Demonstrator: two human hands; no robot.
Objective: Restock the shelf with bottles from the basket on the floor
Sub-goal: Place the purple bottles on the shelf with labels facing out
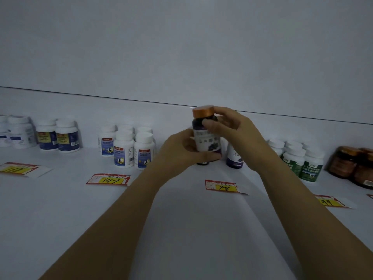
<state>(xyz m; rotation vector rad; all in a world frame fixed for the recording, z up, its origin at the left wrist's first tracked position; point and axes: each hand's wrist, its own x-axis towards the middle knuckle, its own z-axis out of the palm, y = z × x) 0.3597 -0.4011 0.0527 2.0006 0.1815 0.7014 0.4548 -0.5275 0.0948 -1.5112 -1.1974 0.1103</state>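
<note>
Fingers [210, 123] of left hand [177, 150] and right hand [234, 128] both curl round the orange-capped bottle [206, 142], upright over the white shelf [181, 219].

white shelf [60, 219], bottle groups [132, 148], price tags [109, 179]

A: Which numbers are legible?
B: Handwritten "147" on the yellow tag [110, 179] left of the orange-capped bottle [209, 141]; "78" on the nearer tag [222, 186] before it; "99" on the far tag [327, 202] to its right.
</note>
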